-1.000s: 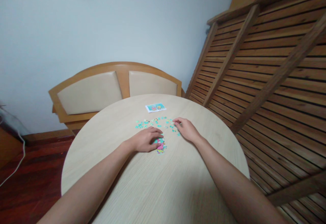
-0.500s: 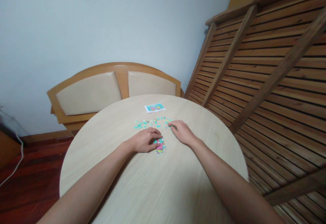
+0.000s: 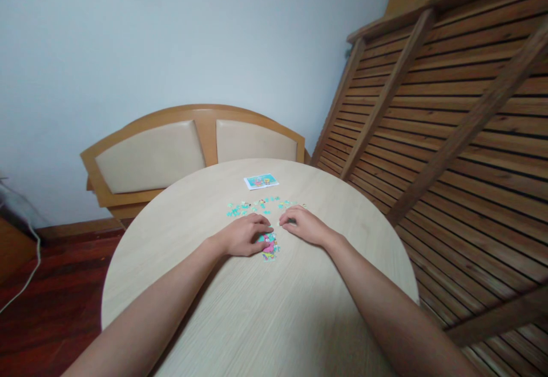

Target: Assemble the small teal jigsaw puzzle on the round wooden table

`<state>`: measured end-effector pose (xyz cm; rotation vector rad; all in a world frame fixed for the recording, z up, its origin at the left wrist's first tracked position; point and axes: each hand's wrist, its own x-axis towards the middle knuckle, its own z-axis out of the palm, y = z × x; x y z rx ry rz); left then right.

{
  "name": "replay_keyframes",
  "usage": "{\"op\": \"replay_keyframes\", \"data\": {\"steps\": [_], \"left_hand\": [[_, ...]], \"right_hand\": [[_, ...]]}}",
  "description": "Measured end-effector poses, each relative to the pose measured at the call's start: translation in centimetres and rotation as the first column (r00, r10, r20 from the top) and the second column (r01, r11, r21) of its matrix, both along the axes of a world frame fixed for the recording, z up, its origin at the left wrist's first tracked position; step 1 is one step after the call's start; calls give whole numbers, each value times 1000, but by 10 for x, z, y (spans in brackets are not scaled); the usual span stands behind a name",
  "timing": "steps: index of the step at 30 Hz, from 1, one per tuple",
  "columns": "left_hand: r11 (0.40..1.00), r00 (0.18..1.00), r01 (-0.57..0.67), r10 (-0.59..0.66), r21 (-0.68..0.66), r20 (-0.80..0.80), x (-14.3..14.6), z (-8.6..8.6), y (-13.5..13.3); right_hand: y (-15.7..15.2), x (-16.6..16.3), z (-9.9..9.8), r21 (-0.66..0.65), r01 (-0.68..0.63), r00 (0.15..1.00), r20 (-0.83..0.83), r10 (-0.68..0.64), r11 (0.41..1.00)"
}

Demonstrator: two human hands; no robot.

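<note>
A partly joined jigsaw puzzle (image 3: pixel 269 247) with pink, turquoise and yellow parts lies flat on the round table. My left hand (image 3: pixel 247 235) rests at its left side, thumb on the pink part and fingers stretched along its top edge, apart from the thumb; part of the puzzle is hidden beneath. Just above and right of the puzzle, my right hand (image 3: pixel 302 224) has its thumb and fingertips pinched together on a small pale puzzle piece (image 3: pixel 279 224), mostly covered by the fingers. Several loose puzzle pieces (image 3: pixel 235 211), mostly turquoise, are spread beyond both hands.
A picture card (image 3: pixel 261 181) with cartoon figures lies at the far side of the round wooden table (image 3: pixel 240 320). Behind stands a headboard (image 3: pixel 209 137) with cream panels against the wall. A slatted wooden frame (image 3: pixel 449 137) leans on the right. A white cable hangs at left.
My right hand has drawn back from the loose pieces towards the joined puzzle, with its fingertips now pinched. My left hand has stayed on the puzzle.
</note>
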<state>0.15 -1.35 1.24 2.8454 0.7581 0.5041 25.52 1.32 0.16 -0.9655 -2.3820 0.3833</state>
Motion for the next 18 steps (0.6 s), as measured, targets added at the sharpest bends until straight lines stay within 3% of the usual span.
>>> {"op": "replay_keyframes", "data": {"steps": [8,18], "left_hand": [[1000,1000,9,-9,-9,17,-1,-3,0],[999,998,38,-37,-29,44,0,-1,1]], "right_hand": [[0,3,0,-121,-45,997,-70,37,992],[-5,-4,-1,-7,-83,996,-9,83,997]]}}
